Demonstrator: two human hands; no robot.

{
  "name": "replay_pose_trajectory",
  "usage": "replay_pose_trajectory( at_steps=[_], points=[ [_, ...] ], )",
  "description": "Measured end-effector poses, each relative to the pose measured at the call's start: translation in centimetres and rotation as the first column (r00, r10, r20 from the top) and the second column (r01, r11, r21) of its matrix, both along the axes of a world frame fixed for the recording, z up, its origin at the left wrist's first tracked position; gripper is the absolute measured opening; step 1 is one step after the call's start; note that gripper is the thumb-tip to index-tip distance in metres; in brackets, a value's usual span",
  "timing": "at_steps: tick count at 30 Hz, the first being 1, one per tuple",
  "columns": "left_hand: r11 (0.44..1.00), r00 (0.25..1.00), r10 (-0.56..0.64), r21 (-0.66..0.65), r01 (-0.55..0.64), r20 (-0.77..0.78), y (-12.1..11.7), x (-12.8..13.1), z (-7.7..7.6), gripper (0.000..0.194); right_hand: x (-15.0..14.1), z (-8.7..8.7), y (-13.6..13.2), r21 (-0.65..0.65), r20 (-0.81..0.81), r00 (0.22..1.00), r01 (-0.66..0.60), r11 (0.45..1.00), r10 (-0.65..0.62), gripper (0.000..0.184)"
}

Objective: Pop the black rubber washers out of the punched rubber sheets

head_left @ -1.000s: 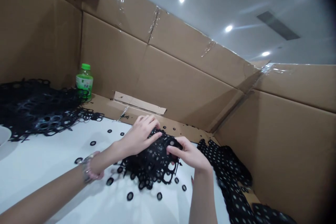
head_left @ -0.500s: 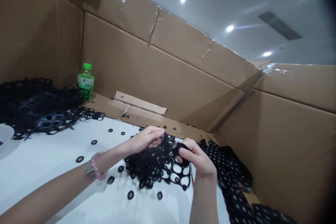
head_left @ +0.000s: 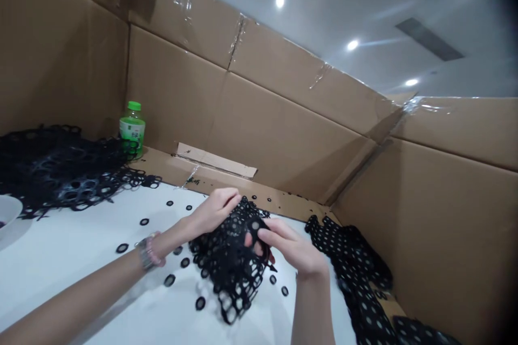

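Far left, folks, a white bowl [head_left: 8, 211] sits at the edge of the white tabletop [head_left: 84, 285], beside a heap of black punched lattice [head_left: 60, 170], rubber perhaps, hard to call from here. A green-capped bottle [head_left: 132, 130] stands against the cardboard wall [head_left: 251, 118], and loose black rings [head_left: 169, 280] dot the table. Center stage, the left hand [head_left: 216, 210] curls around the top of a lattice sheet [head_left: 229, 259], the right hand [head_left: 293, 245] clasps its other side, and the sheet hangs between them toward the table! Far right, a polka-dotted black sheet [head_left: 352, 264] lies heaped along the table's edge.
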State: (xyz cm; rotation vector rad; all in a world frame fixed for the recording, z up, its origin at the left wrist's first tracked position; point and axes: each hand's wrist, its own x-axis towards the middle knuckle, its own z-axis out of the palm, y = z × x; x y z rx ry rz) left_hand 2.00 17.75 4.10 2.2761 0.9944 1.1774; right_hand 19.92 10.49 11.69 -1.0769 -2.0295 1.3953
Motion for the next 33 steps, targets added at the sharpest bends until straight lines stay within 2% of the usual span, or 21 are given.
replay_pose_trajectory(
  at_steps=[2,5,8,12,15,20,22,24,26,29,31,33],
  points=[
    [0.994,0.993,-0.087,0.08,0.081,0.08,-1.6,-0.5,1.9,0.035,-0.4,-0.2,0.2,0.022,0.057,0.998,-0.003,1.0,0.001,0.035],
    [0.97,0.977,-0.21,0.119,0.213,-0.036,-3.5,-0.6,3.4,0.034,-0.8,-0.4,0.3,0.035,0.077,0.997,-0.003,0.999,0.001,0.038],
    [0.968,0.961,-0.236,0.052,0.246,-0.145,-4.1,-0.5,3.8,0.034,-0.6,-0.5,0.4,0.048,0.055,0.998,0.018,0.999,-0.02,0.038],
    [0.921,0.898,-0.381,0.003,0.391,-0.22,-3.8,-0.6,4.2,0.026,0.0,-0.5,0.3,0.007,0.007,0.999,-0.042,0.999,0.042,0.035],
    [0.923,0.903,-0.376,-0.001,0.384,-0.209,-3.9,-0.4,4.2,0.026,-0.2,-0.5,0.3,-0.009,-0.009,0.999,-0.037,0.999,0.037,0.031],
    [0.957,0.963,-0.264,-0.109,0.269,0.053,-2.9,0.3,3.2,0.036,-0.5,-0.2,0.0,0.04,0.049,0.999,-0.011,0.999,0.009,0.028],
    [0.971,0.974,-0.154,-0.155,0.181,0.168,-1.5,0.0,2.7,0.037,0.5,0.2,-0.7,0.038,0.045,0.997,-0.067,0.997,0.065,0.028],
    [0.984,0.982,-0.028,-0.167,0.06,0.186,0.2,-0.6,2.2,0.036,2.0,0.6,-1.6,0.057,0.014,0.993,-0.115,0.992,0.114,0.028],
    [0.992,0.999,0.043,-0.119,-0.04,0.024,1.5,-1.1,1.2,0.037,3.5,1.0,-2.3,0.128,-0.045,0.998,-0.042,0.991,0.048,0.027],
    [0.997,0.944,0.038,-0.045,-0.055,-0.327,2.4,-0.5,-1.4,0.036,4.5,1.1,-2.2,0.17,-0.123,0.985,0.139,0.976,-0.119,0.026],
    [0.998,0.904,0.013,-0.056,-0.04,-0.427,2.4,0.4,-3.2,0.031,4.2,1.0,-1.4,0.14,-0.114,0.978,0.188,0.972,-0.173,0.029],
    [0.996,0.892,-0.003,-0.078,-0.036,-0.451,2.3,1.1,-4.2,0.027,3.6,0.6,-0.4,0.107,-0.083,0.979,0.194,0.975,-0.185,0.032]
  ],
)
